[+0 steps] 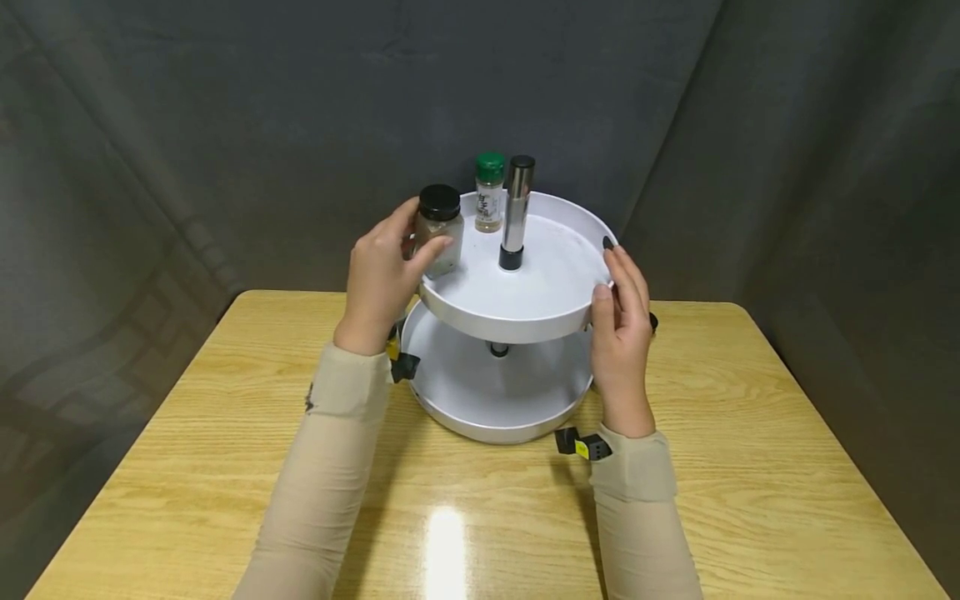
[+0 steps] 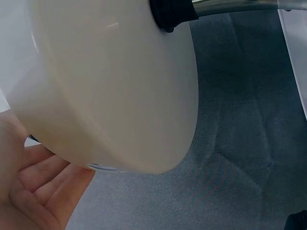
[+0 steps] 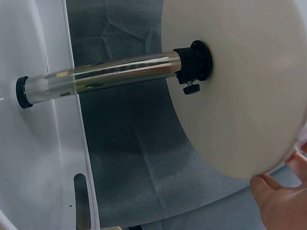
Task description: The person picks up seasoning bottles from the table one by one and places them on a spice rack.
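Observation:
A white two-tier round stand has an upper tray (image 1: 555, 287) and a lower tray (image 1: 495, 400) joined by a metal pole (image 1: 516, 208). My left hand (image 1: 381, 279) grips a glass jar with a black lid (image 1: 439, 202) at the upper tray's left edge. Behind it, a small green-capped bottle (image 1: 490, 196) stands upright on that tray. My right hand (image 1: 624, 333) touches the tray's right rim, thumb in front and fingers along the outside. From below, the left wrist view has my left hand (image 2: 43, 187) by the tray edge; the right wrist view has my right hand (image 3: 283, 196) at the rim.
The stand is on a wooden table (image 1: 720, 433) with dark grey cloth (image 1: 300, 125) behind and at both sides. A small black object (image 1: 653, 322) shows just right of my right hand. In the right wrist view, a black knob (image 3: 191, 89) sits under the upper tray.

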The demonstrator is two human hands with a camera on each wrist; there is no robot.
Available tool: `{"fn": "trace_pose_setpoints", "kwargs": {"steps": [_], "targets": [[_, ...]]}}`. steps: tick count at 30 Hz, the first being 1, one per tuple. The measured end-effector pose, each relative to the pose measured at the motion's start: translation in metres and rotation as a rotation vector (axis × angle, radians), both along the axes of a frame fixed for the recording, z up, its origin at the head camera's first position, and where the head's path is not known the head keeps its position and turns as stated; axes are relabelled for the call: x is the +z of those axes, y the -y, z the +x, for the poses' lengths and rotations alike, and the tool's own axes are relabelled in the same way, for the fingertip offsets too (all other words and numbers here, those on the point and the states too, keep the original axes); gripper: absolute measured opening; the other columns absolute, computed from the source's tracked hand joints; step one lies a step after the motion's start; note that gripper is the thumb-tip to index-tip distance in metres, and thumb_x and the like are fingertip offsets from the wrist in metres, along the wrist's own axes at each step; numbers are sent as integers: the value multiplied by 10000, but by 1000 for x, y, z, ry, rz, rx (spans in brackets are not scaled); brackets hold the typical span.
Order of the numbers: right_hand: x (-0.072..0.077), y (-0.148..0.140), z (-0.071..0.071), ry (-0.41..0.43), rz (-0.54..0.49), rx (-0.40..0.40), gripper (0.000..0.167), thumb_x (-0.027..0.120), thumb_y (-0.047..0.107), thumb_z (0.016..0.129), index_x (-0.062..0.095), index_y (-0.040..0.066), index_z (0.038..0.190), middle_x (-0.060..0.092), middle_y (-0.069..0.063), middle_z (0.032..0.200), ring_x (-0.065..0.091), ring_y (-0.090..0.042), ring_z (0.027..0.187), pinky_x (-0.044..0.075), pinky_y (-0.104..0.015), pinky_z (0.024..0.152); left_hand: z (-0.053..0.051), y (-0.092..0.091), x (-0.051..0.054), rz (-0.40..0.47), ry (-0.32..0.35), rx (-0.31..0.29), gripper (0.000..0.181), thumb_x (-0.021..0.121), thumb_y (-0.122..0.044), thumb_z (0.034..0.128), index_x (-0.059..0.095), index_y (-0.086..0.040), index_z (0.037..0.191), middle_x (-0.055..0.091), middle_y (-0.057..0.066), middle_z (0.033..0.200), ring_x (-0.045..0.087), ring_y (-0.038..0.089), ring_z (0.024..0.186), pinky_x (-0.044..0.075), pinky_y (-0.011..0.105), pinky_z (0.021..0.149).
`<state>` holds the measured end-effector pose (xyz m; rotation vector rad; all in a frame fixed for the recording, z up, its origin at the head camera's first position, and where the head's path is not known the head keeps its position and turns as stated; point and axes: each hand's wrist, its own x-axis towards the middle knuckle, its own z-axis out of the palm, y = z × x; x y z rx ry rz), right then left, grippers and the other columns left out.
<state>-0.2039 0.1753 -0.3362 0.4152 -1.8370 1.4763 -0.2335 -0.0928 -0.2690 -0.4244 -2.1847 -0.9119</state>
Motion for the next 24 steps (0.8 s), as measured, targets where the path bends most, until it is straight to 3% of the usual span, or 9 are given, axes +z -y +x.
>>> {"fn": "trace_pose_setpoints", "kwargs": {"steps": [9,14,24], "targets": [[1,3,0,8,-5,10,443,504,153,1047,515,24,1470,410,-85,1566,390,-214,1438,309,-355,1209,-1,2,2,-24,81,31,599,751,-274,924,557,38,1397,666,212,1261,676,308,1112,586,378,926],[2,3,-1,7,-7,9,446,503,140,1040,514,13,1467,406,-107,1568,392,-230,1438,308,-353,1209,-1,1,1,-13,79,42,598,746,-269,931,550,43,1402,664,222,1233,677,313,1084,592,385,911],[0,4,-2,1,-9,9,478,508,263,1052,522,21,1464,418,-85,1563,399,-198,1432,323,-351,1201,-3,0,-1,47,52,62,554,742,-245,940,575,46,1381,631,236,1227,641,325,1101,591,370,907]]}}
